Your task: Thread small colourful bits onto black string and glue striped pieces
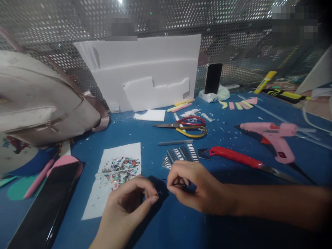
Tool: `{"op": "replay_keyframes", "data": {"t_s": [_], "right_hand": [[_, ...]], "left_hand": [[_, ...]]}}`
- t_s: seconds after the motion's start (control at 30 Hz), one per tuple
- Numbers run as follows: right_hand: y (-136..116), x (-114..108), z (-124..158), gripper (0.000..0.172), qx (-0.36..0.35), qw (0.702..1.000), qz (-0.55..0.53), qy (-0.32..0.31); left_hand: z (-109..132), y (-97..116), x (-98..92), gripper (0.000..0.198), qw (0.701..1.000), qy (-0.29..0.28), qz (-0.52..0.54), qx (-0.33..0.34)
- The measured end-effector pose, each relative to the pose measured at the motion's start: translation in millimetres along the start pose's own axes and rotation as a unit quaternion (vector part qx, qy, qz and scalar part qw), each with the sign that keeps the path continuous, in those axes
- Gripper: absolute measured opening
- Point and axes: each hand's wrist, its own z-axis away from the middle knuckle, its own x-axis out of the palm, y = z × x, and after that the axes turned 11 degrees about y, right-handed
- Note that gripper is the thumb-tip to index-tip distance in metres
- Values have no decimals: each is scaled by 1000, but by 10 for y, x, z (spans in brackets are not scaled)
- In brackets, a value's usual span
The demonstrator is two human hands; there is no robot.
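Observation:
My left hand [129, 204] and my right hand [194, 188] meet low over the blue table [181, 224]. Both are pinched on a small dark piece [162, 189] held between their fingertips; what it is I cannot make out. Just beyond my right hand lie several striped dark strips [181, 154]. Left of my left hand lies a white paper sheet [114, 176] strewn with glitter flakes.
A red-handled knife [241, 159], a pink glue gun [275, 136], scissors [189, 126], a grey pen [175, 142] and white foam boards [147, 69] lie beyond. A phone [213, 78] stands at the back. A dark phone [44, 207] and a bag [38, 100] sit left.

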Motion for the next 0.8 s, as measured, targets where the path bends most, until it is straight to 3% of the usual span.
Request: {"op": "replay_keyframes", "data": {"t_s": [0.53,0.8], "right_hand": [[20,50,15,5,-99,991,26,-82],[51,55,32,8,-114,986,39,-116]], "left_hand": [[51,41,11,12,994,-67,-82,18],[57,73,36,12,997,-54,-47,-36]]}}
